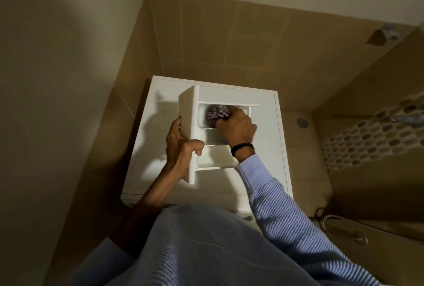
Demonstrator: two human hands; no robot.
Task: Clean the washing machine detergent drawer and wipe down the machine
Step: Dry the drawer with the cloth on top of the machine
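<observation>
We saw the white detergent drawer (191, 113) out of its slot and over the top of the washing machine (263, 129), toward that top's left edge and nearer its back edge than its front. Whether it rested on the lid or was held just above it, we could not tell. Its front panel faced left.

The left hand (181, 145) clasped that front panel, with the fingers round the outer face and the thumb hooked over the inner side. The right hand (238, 129) reached into the drawer from the right, its fingers closed on a dark, speckled scrubbing pad (216, 114). The pad sat pressed into the compartment farthest from the person, against its left wall.

A black band (243, 149) circled the right wrist above a ribbed blue sleeve (275, 205). The left forearm was bare. The hand and drawer threw a shadow (156, 122) on the lid's left side. Tan wall tiles (206, 33) rose behind the machine's back edge.
</observation>
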